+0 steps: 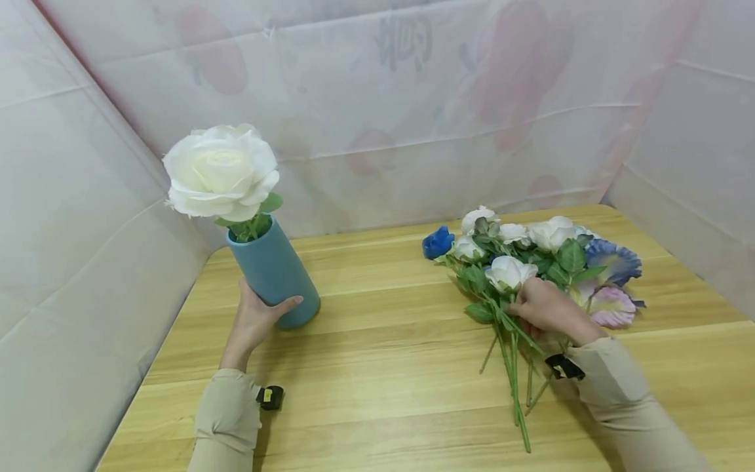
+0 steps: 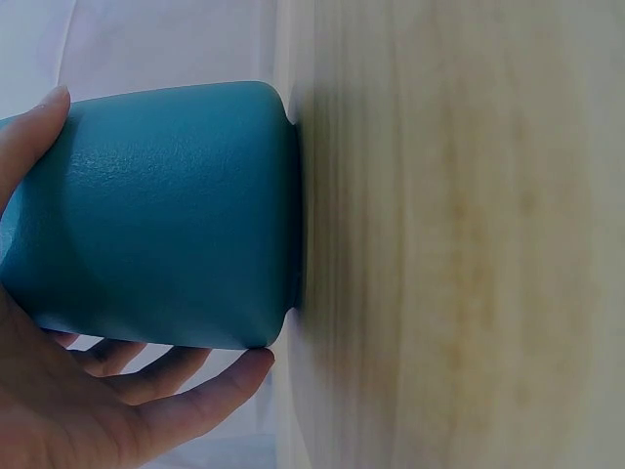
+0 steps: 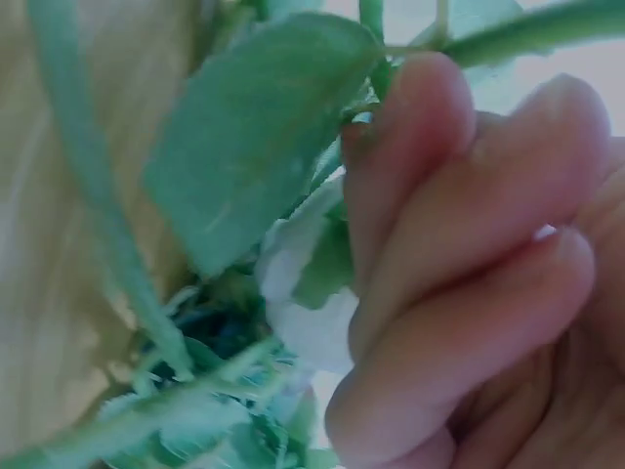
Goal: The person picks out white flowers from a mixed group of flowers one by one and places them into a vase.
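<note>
Head view, from the left: a pale cloth wall (image 1: 88, 170) runs along the left edge of the wooden tabletop (image 1: 377, 373). The blue vase (image 1: 277, 278) stands near the far left corner, with a large white rose (image 1: 221, 174) rising from its mouth. The left hand (image 1: 253, 321) is wrapped around the vase's lower part from the near left side, thumb across the front; the left wrist view shows the fingers along the opposite side, palm close to the wall of the vase, and the base down on the wood.

Right of the vase, a broad stretch of wood separates it from the flowers, reaching from the near side to the far edge, where a printed cloth (image 1: 377, 98) hangs.

On the right, a blue flower (image 1: 438, 242) marks the left end of a heap. The right hand (image 1: 551, 309) has its fingers curled tightly, pinching a stem just below a white flower (image 1: 510, 272); green stems (image 1: 515, 387) trail toward the near side. Just right of the hand lies a pink flower (image 1: 613, 307), with wood between it and the right edge.
</note>
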Available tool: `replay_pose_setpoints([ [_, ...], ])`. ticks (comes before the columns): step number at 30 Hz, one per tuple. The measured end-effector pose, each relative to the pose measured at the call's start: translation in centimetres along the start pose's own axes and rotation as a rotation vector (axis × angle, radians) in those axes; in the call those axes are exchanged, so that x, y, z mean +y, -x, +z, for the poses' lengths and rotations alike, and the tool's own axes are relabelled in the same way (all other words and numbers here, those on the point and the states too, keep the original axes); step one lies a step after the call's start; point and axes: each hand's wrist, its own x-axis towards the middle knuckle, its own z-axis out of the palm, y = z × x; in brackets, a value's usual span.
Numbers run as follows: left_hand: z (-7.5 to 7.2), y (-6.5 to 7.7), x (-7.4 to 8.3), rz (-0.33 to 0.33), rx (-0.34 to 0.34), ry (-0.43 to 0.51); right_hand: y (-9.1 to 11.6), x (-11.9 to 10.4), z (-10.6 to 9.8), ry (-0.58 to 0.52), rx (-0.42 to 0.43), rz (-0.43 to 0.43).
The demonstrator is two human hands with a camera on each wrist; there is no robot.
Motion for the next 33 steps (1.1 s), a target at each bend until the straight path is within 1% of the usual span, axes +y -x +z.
replay_pose_setpoints([
  [6,-0.1,0.0,-0.1,-0.006,0.001,0.004,0.6,-0.9,-1.4,-0.041,0.080,0.009],
  [9,-0.1,0.0,-0.1,-0.008,0.000,0.004,1.0,-1.5,-1.9,-0.050,0.133,0.008],
  [12,-0.1,0.0,-0.1,-0.007,-0.001,0.006,1.4,-1.8,-2.3,-0.020,0.203,-0.023],
  [15,-0.1,0.0,-0.1,-0.005,-0.001,0.006,1.6,-2.0,-2.5,0.005,0.257,-0.033],
  [18,0.0,0.0,-0.1,-0.007,-0.001,0.005,1.7,-2.2,-2.6,0.017,0.283,-0.026],
  [23,0.0,0.0,-0.1,-0.003,0.004,0.004,1.8,-2.3,-2.6,0.002,0.310,-0.021],
  [26,0.0,0.0,-0.1,0.003,0.005,0.006,1.9,-2.3,-2.6,-0.052,0.296,-0.024],
  [33,0.0,-0.1,0.0,0.003,0.005,-0.003,1.3,-1.6,-2.1,-0.355,0.139,-0.027],
])
